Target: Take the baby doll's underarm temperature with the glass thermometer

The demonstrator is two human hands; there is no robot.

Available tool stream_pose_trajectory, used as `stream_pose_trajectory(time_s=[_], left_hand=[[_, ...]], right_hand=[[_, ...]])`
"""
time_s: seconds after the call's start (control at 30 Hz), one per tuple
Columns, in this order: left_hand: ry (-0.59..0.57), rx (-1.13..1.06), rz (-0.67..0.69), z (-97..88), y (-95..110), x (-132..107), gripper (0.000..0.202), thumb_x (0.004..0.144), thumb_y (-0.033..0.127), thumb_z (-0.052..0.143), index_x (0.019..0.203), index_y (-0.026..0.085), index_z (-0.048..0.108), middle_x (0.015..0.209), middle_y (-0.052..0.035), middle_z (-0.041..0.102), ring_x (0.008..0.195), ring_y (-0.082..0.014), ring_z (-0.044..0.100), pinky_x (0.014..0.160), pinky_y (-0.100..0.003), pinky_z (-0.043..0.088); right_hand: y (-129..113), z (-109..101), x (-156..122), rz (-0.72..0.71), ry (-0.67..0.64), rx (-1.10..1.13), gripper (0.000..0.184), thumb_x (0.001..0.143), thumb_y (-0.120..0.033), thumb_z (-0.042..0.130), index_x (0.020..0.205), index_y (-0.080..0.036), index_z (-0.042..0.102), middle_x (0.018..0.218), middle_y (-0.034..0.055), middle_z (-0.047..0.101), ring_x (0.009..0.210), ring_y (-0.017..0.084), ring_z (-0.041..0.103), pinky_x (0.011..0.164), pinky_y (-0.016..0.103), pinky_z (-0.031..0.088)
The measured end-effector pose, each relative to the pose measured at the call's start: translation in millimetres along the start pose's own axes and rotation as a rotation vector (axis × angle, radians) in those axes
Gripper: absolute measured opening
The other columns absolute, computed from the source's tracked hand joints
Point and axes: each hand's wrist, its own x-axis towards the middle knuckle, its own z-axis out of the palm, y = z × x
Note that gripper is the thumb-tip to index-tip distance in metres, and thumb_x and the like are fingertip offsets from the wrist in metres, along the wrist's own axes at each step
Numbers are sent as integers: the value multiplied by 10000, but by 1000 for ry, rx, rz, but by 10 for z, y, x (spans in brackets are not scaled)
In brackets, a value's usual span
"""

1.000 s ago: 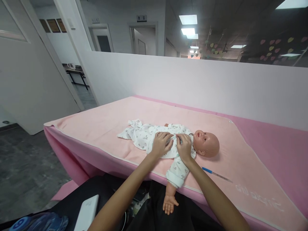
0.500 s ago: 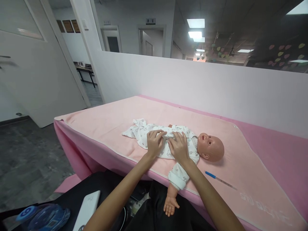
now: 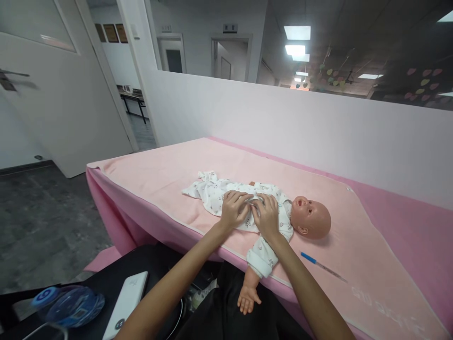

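Note:
A baby doll [image 3: 311, 218] lies on its back with its head to the right. It wears a white baby outfit [image 3: 214, 196] with small printed figures. Over the doll's middle, my left hand [image 3: 234, 208] and my right hand [image 3: 266, 215] meet almost fingertip to fingertip. Both pinch the front edge of the outfit, where a fold of cloth lifts between them. Any fastener under the fingertips is too small to make out. One doll arm, its cuff folded back, hangs over the near table edge below my right wrist.
A pink cloth [image 3: 152, 184] covers the table. A thin stick with a blue end [image 3: 308, 258] lies near the doll's head. A water bottle [image 3: 71, 304] and a white power bank [image 3: 126, 302] rest on a black seat [image 3: 155, 257]. A white wall [image 3: 283, 118] stands behind.
My left hand has moved right, closer to my right hand, and its fingers have drawn in on the cloth. The view has shifted slightly; the doll stays put.

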Motion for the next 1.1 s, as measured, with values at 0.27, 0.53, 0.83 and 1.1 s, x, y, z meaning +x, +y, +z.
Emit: stream_pose_trajectory(time_s=[0.27,0.53,0.83,1.1], left_hand=[[-13,21,9,-9,-3,1,152,788,214,476,839,206,619,849,-22,626,810,-164,529,814,-364,331],[-34,42,1,-11,12,10,141,782,204,460,770,197,600,781,-20,624,777,-165,532,814,-370,334],[-3,36,18,-9,12,4,123,764,187,463,767,195,586,760,-15,624,760,-165,534,809,-374,333],[9,18,27,-14,30,8,153,760,159,439,758,195,588,748,-12,621,746,-159,531,796,-372,330]], right_hand=[[-33,-28,-4,27,36,90,125,871,-221,417,832,-192,532,803,9,625,814,135,551,1004,386,266],[-26,-17,-20,54,40,74,131,877,-241,415,829,-195,528,749,-7,633,733,127,564,1014,401,243],[-33,-29,-2,71,35,49,137,887,-249,399,820,-199,507,724,-12,623,691,126,552,999,395,265],[-39,-37,0,95,26,64,151,896,-262,384,810,-199,490,720,-15,621,677,118,553,992,377,278]])
